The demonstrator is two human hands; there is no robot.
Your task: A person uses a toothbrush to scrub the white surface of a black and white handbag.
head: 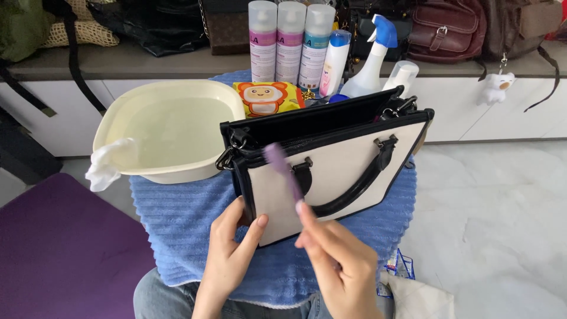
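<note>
**Two hands on a cream bag**

Our left hand (231, 251) grips the lower left corner of the bag (331, 171), thumb on the front panel and fingers curled behind the black edge. Our right hand (339, 260) is closed around a purple brush (283, 171), held like a pen; its blurred head lies against the bag's front panel just below the top trim, beside the left handle mount.

The bag is cream with black trim and black handles, and it stands upright, tilted a little to the right, on a blue towel (177, 218) that covers the worktop. Its top is open.

Just left of the bag sits a pale basin (171, 130) with water in it, and a white cloth (109, 162) hangs over its near left rim. Behind the bag lies a yellow packet (266, 97) with a cartoon figure. Further back stand three spray cans (290, 41), a white bottle (335, 62) and a spray bottle (373, 59) with a blue trigger. On the shelf behind rests a brown leather bag (446, 29). A purple mat (65, 248) lies on the floor to our left.
</note>
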